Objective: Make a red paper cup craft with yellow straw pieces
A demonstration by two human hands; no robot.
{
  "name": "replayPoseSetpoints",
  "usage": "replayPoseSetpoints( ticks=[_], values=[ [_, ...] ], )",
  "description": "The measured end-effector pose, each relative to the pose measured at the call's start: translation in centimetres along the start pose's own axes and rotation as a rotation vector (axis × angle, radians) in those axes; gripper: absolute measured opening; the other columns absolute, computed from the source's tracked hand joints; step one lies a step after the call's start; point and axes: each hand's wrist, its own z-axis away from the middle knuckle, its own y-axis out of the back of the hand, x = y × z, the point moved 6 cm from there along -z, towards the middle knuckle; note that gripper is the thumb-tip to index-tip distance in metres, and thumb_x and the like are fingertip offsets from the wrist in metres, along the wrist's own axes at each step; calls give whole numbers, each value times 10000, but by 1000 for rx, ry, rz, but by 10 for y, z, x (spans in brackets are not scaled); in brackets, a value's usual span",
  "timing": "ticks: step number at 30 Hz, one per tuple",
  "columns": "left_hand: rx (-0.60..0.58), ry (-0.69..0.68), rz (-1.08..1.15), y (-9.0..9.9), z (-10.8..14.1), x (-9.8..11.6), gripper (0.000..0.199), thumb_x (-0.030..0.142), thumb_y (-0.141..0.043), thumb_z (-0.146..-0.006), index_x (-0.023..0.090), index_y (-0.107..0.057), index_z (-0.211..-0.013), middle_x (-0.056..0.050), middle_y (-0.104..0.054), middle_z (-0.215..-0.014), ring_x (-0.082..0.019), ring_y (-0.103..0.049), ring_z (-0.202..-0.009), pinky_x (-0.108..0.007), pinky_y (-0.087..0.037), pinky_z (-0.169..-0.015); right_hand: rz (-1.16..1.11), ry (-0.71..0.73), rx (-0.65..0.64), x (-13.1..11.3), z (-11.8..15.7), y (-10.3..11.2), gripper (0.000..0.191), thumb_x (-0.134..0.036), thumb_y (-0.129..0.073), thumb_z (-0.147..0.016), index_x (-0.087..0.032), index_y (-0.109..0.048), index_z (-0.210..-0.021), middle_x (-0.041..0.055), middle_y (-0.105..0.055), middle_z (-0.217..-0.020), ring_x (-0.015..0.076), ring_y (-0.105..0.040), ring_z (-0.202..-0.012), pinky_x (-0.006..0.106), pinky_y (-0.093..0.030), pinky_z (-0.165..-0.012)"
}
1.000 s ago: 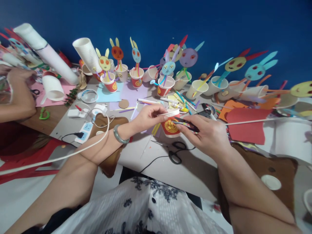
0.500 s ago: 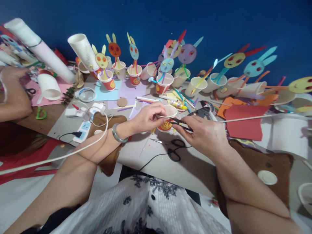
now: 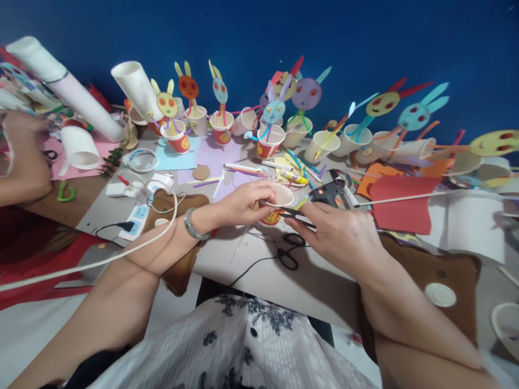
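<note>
A red-and-white paper cup (image 3: 271, 219) stands low in front of me, with its rim facing up. My left hand (image 3: 253, 201) is closed at the cup's left rim, thumb and fingers pinched there. In my right hand (image 3: 328, 224) is a slim, two-armed black tool that looks like tweezers (image 3: 298, 216); its tips reach the cup's right side. What lies between the tips is too small to make out. Just below, black-handled scissors (image 3: 288, 258) rest on the table. A black glue gun (image 3: 329, 192) lies beyond my right hand.
Several cups with paper rabbit figures (image 3: 271, 141) line the blue wall. Pens and coloured strips (image 3: 298, 175) lie behind the cup. Red paper (image 3: 401, 204) is at right, a power strip (image 3: 140, 216) at left. A white cable crosses my left arm. Another person's arm (image 3: 24, 156) is far left.
The view has shifted slightly. Both hands stay at the cup, and the tool's tips remain by its right side. The other person's hand at far left is blurred by motion.
</note>
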Motion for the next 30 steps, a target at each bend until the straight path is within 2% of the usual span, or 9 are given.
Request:
replayPoseSetpoints(
  ticks=[7, 12, 20, 26, 30],
  values=[
    [-71, 18, -17, -6, 1, -1, 162, 253, -536, -967, 189, -590, -829, -78, -667, -923, -170, -609, -842, -300, -489, -774, 49, -13, -36, -8, 1, -5, 417, -467, -480, -1020, -186, -679, -784, 53, -667, -630, 149, -506, -465, 317, -126, -515],
    [-84, -2, 8, -5, 2, 0, 142, 250, -535, -972, 189, -595, -858, -80, -664, -936, -172, -616, -862, -298, -496, -787, 9, 23, -34, -3, 1, -4, 453, -498, -451, -1037, -186, -683, -804, 48, -715, -674, 152, -554, -495, 312, -147, -504],
    [-40, -67, 81, -2, 1, 3, 142, 264, -539, -997, 191, -584, -883, -72, -664, -928, -162, -622, -867, -283, -500, -799, -201, 12, -43, 7, 1, -1, 370, -482, -499, -1029, -211, -748, -998, 42, -770, -777, 172, -636, -615, 297, -268, -528],
    [17, -89, 105, -1, 0, 3, 164, 286, -548, -1005, 185, -584, -881, -72, -666, -916, -159, -617, -875, -296, -511, -820, -345, -28, -62, 11, -2, 4, 357, -469, -519, -1017, -215, -719, -865, 21, -720, -686, 155, -585, -557, 287, -316, -536],
    [62, -65, 161, 2, 0, 1, 171, 308, -593, -993, 178, -597, -881, -62, -667, -890, -145, -602, -835, -281, -501, -772, -473, -90, -96, 15, -5, 5, 341, -475, -545, -1005, -218, -723, -870, 10, -690, -660, 139, -557, -525, 283, -344, -544]
  ],
)
